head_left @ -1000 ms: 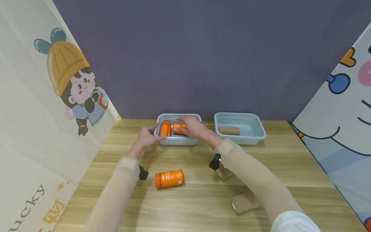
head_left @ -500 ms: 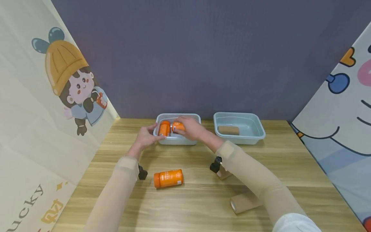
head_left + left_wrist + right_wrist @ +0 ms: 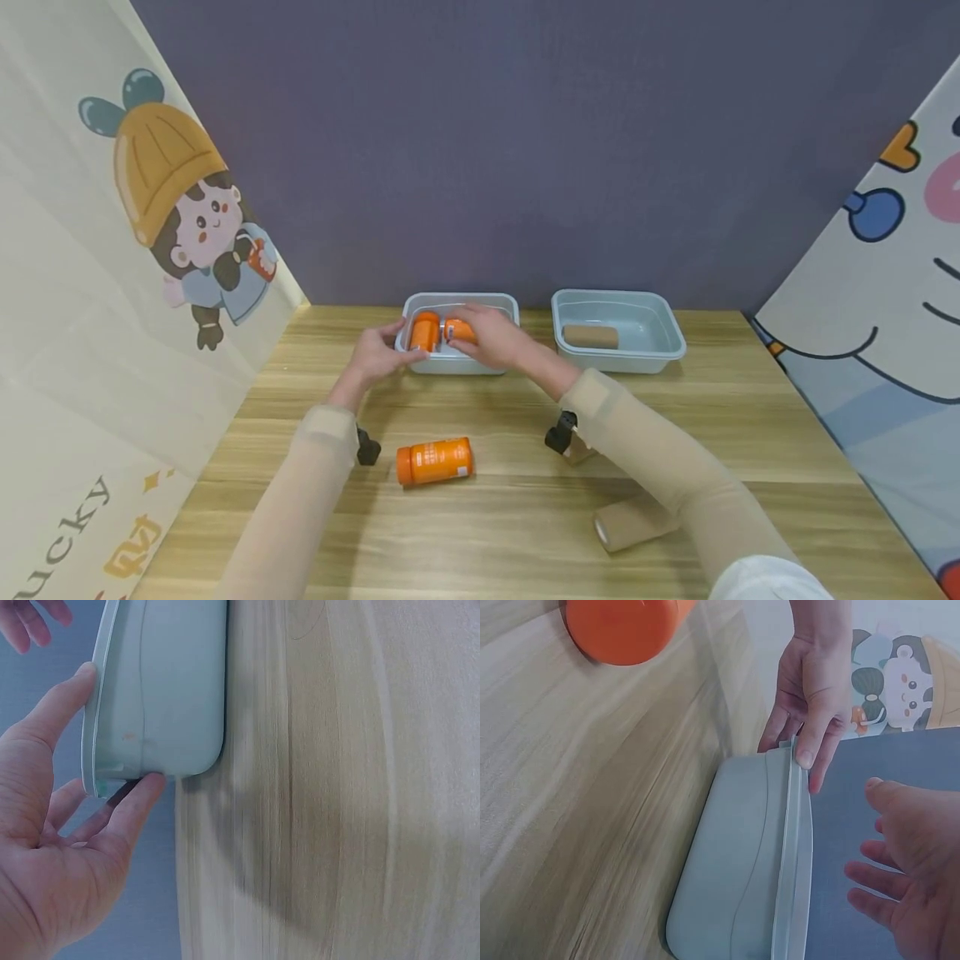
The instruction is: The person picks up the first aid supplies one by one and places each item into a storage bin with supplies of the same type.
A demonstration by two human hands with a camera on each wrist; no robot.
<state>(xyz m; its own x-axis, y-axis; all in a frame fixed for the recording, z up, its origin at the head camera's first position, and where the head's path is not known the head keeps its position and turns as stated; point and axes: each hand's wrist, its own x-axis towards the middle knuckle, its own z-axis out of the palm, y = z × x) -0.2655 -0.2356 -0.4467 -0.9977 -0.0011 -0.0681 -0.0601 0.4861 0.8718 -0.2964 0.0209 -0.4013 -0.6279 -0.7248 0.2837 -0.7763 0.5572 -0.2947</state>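
Observation:
At the left end of the left pale plastic bin [image 3: 480, 367], my left hand [image 3: 375, 354] grips the rim. In the left wrist view its thumb lies on the rim and the fingers reach around the end wall. An orange bottle [image 3: 425, 332] stands or leans inside the bin's left part. Beside it is a second orange bottle [image 3: 461, 331], partly hidden by my right hand [image 3: 497, 335]. In the right wrist view the right hand [image 3: 919, 855] is above the rim, fingers apart, with nothing seen between them.
A third orange bottle [image 3: 435, 462] lies on the wooden table. The right bin [image 3: 622, 363] contains a brown roll [image 3: 590, 337]. Two more brown rolls lie near the right arm, one [image 3: 637, 523] in front and another [image 3: 579, 452] mostly hidden. A dark wall panel stands behind the bins.
My right hand has shifted slightly toward me over the second bottle, with its fingers lower in the head view. The left hand keeps its place on the bin.

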